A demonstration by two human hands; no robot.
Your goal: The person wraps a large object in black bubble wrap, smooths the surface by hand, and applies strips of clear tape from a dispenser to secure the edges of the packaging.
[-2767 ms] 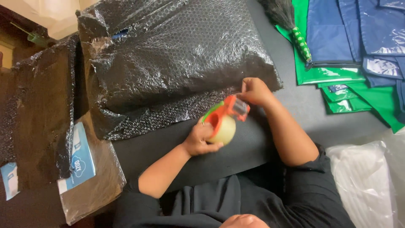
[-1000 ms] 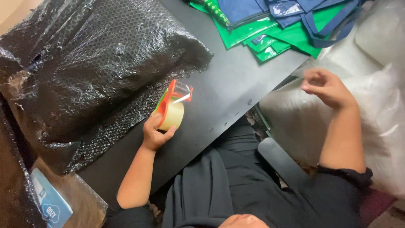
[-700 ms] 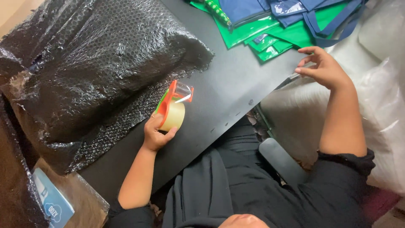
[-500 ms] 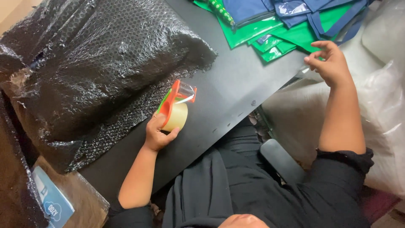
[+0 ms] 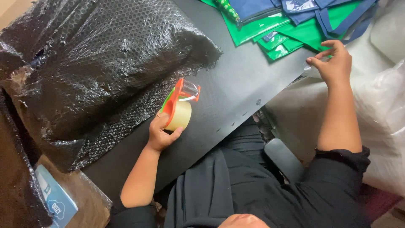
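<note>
My left hand (image 5: 162, 133) grips an orange tape dispenser (image 5: 180, 95) with a cream roll of tape, resting on the black table (image 5: 236, 93). The dispenser sits at the edge of a big bundle wrapped in black bubble wrap (image 5: 105, 63). My right hand (image 5: 335, 63) is far off to the right at the table's edge, thumb and forefinger pinched on what looks like a thin clear strip of tape. The strip is faint and hard to make out.
Folded green and blue fabric bags (image 5: 295, 25) lie at the table's far right. A white plastic sack (image 5: 384, 126) sits on the right beyond the table. A brown wrapped box with a blue label (image 5: 55, 202) is at the lower left. A grey armrest (image 5: 282, 158) is by my lap.
My right hand left the dispenser, swung out to the right, then came up to the table's edge near the green bags. My left hand has kept the dispenser in the same place.
</note>
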